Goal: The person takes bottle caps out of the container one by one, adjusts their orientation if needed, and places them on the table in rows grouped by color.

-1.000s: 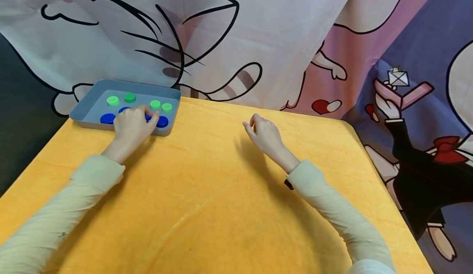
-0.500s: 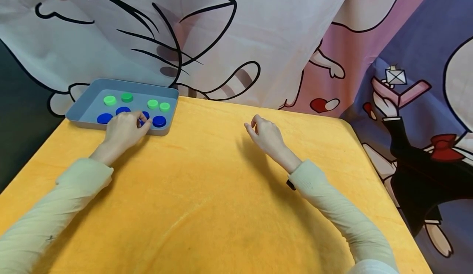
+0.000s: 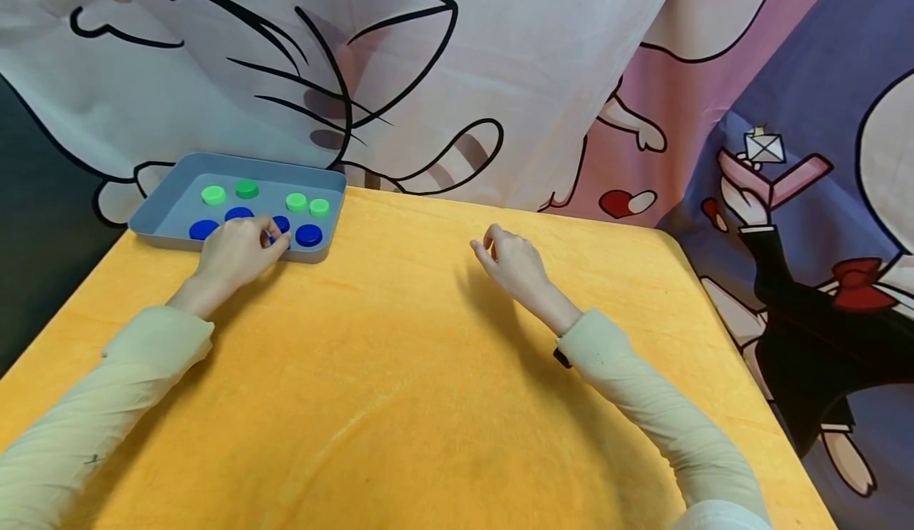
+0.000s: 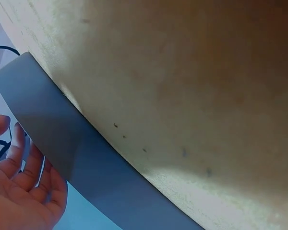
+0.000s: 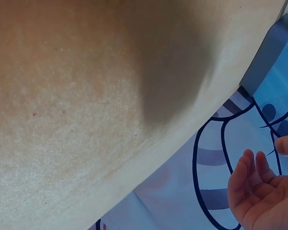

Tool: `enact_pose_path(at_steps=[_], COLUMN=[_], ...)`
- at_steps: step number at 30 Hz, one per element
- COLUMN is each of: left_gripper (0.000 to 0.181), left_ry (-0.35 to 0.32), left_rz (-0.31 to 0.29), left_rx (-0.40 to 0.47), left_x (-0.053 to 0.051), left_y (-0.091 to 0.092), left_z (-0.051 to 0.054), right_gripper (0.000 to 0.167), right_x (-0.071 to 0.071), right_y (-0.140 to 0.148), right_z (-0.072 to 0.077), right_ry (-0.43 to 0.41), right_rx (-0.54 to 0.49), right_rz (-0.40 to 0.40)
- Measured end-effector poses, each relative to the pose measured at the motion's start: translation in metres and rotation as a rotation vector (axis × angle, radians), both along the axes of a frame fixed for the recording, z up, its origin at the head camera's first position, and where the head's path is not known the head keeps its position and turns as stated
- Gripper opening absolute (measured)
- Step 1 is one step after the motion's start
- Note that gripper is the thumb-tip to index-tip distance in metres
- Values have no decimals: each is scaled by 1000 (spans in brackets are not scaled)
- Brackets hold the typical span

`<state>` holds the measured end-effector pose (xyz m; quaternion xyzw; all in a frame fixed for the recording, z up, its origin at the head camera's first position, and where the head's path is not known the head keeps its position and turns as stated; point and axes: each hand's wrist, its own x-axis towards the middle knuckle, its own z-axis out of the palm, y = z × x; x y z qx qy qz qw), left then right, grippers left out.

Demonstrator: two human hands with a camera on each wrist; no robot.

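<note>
A shallow grey-blue tray (image 3: 160, 201) at the table's back left holds green and dark blue discs. My left hand (image 3: 232, 254) reaches over its near rim, and its thumb and index finger pinch a blue disc (image 3: 288, 245), mostly hidden by the fingers. Just beyond the fingertips lies a small blue disc (image 3: 281, 224); a larger blue disc (image 3: 309, 235) sits to their right. In the left wrist view the left hand (image 4: 26, 187) shows partly behind the tray wall (image 4: 67, 124). My right hand (image 3: 516, 264) hovers over the table, fingers loosely curled, holding nothing.
Several green discs, among them a light green disc (image 3: 213, 195), lie towards the tray's back. A yellow table surface (image 3: 400, 371) spreads in front of the tray and under the right hand. Behind the table hangs a printed cloth (image 3: 557, 62) with cartoon figures.
My left hand has shifted slightly left and towards me, uncovering the small blue disc beyond its fingertips. The view has turned a little. The right hand has stayed nearly still.
</note>
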<state>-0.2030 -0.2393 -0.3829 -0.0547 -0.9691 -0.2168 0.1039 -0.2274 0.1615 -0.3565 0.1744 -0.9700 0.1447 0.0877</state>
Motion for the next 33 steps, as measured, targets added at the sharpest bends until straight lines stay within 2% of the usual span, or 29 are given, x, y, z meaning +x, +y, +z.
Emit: enact_pose_path(at_steps=[9, 20, 28, 33], left_gripper=[25, 42, 24, 17], left_ry=[-16, -30, -51, -28], left_rz=[-60, -101, -161, -189], left_rx=[-9, -51, -89, -109], left_x=[-1, -1, -3, -4], left_y=[-3, -7, -8, -6], left_z=[-2, -3, -3, -3], right_gripper=[37, 42, 40, 39], right_x=[1, 1, 0, 0], right_y=[3, 4, 5, 6], right_z=[-3, -4, -6, -7], right_ry=[-17, -22, -20, -18], right_rx=[11, 17, 20, 17], right_rz=[-8, -18, -22, -22])
